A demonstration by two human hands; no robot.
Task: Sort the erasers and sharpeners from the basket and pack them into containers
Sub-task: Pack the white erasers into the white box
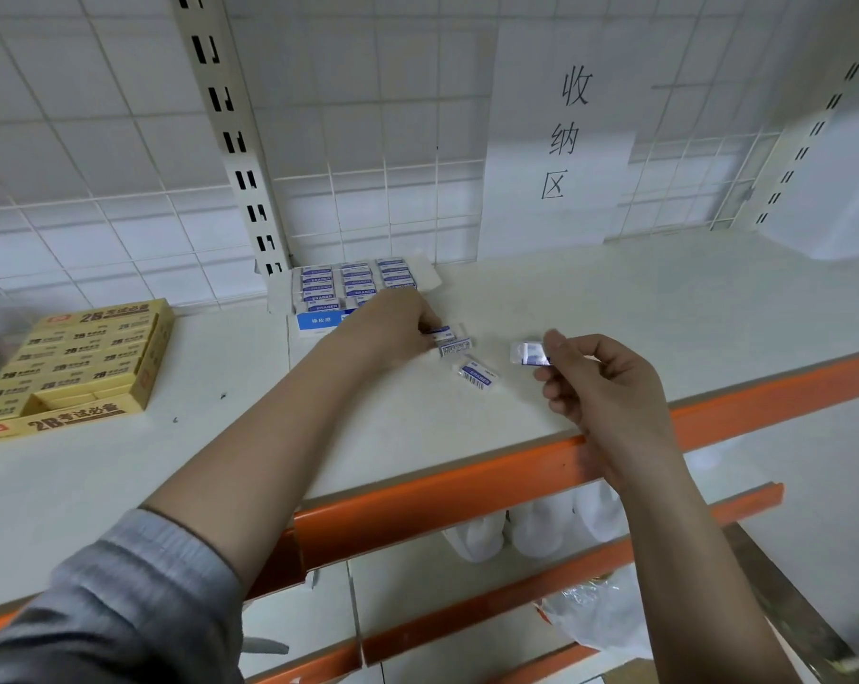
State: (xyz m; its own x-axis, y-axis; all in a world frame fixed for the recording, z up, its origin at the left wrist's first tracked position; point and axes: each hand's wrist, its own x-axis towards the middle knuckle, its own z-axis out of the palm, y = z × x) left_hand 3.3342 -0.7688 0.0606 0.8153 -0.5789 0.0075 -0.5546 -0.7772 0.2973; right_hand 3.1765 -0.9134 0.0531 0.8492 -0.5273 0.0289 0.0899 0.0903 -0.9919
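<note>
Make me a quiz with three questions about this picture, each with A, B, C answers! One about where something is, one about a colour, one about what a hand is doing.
1. Where is the yellow box?
A. on the shelf, far left
B. on the floor
C. in the right hand

2. What colour is the shelf edge?
A. green
B. orange
C. black

3. What is the right hand doing?
A. pinching an eraser
B. lying flat
C. pointing at the wall

Answers: 1 A, it sits left of the white eraser box. 2 B, the front bar is orange. 3 A, fingertips pinch a wrapped eraser.
</note>
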